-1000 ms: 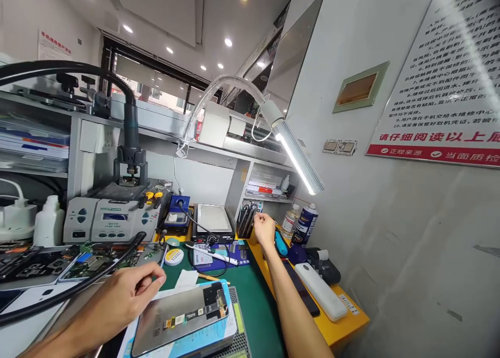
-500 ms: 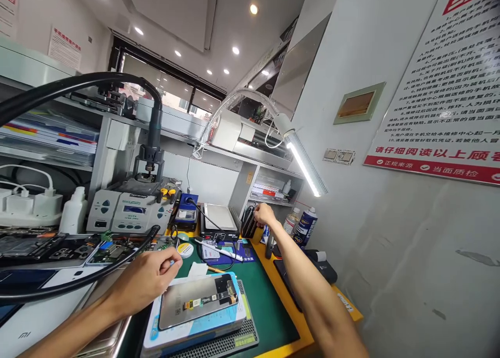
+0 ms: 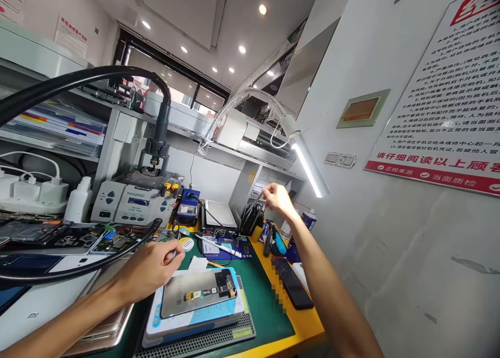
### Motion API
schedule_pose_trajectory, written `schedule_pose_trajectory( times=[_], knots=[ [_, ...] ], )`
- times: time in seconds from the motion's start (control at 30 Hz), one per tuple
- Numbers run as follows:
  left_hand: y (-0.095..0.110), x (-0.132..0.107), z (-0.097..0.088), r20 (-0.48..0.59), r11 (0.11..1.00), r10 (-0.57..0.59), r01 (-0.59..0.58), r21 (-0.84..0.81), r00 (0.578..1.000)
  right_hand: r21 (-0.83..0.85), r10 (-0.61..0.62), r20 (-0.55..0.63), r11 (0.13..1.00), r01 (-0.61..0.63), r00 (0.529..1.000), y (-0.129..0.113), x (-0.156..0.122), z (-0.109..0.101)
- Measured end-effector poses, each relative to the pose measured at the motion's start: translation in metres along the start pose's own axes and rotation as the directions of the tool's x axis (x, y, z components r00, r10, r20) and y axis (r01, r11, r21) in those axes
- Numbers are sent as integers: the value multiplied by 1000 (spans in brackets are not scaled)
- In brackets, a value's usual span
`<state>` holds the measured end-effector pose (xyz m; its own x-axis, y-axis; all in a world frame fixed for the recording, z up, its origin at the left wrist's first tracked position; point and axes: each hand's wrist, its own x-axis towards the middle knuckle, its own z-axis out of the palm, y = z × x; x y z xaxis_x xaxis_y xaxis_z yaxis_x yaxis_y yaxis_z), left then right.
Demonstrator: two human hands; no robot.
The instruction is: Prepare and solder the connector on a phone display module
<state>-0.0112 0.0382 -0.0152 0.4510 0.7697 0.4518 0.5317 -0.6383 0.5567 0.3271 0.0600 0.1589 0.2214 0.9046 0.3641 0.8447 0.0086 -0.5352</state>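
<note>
My left hand (image 3: pixel 156 267), its fingers curled closed, hovers over the left edge of a phone screen assembly (image 3: pixel 195 295). What it holds, if anything, is hidden. The screen lies with its grey back and ribbon cable upward on a white and blue box (image 3: pixel 219 316). Farther off, my right hand (image 3: pixel 278 199) is raised above a black tool holder (image 3: pixel 252 220), thumb and fingers pinched. A thin silvery tool (image 3: pixel 258 201) runs down from the fingertips toward the holder; its exact kind is unclear.
A black flexible hose (image 3: pixel 117 259) crosses the left side near the opened phones. A hot-air station (image 3: pixel 135 202), a heating plate (image 3: pixel 221 215) and a white pen-like tool (image 3: pixel 221 246) stand or lie behind. A lit lamp (image 3: pixel 308 163) hangs above right. A black phone (image 3: pixel 295 285) lies on the yellow edge.
My right hand has risen from the tool holder, and a thin silvery tool now shows at its fingertips. My left hand stays nearly in place. The view has shifted slightly.
</note>
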Motion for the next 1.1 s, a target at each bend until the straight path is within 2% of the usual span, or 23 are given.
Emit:
schedule_pose_trajectory(
  times=[0.2, 0.37, 0.57, 0.73, 0.9, 1.0, 1.1],
  knots=[
    [-3, -1, 3, -25, 1000, -2, 2, -3, 1000, 88, -66, 146, 995, 54, 987, 3, -46, 50],
    [-2, 0, 4, -21, 1000, -14, 14, 4, 1000, 144, -84, 140, 988, 63, 987, 13, -64, 87],
    [-5, 0, 3, 7, 998, -54, 53, 23, 999, 109, -107, 140, 990, 92, 984, 21, -73, 115],
    [-7, 0, -1, 46, 993, -118, 118, 9, 992, 55, -118, 126, 992, 112, 985, 32, -77, 121],
    [-6, 3, -4, 91, 989, -146, 148, -6, 985, 102, -129, 82, 988, 120, 988, 45, -75, 121],
    [-2, 11, -7, 142, 988, -152, 154, -1, 978, 174, -107, -2, 979, 106, 994, 47, -74, 118],
    [6, 23, -7, 201, 989, -147, 139, 52, 969, 269, -42, -151, 960, 82, 988, 45, -74, 109]
  ],
)
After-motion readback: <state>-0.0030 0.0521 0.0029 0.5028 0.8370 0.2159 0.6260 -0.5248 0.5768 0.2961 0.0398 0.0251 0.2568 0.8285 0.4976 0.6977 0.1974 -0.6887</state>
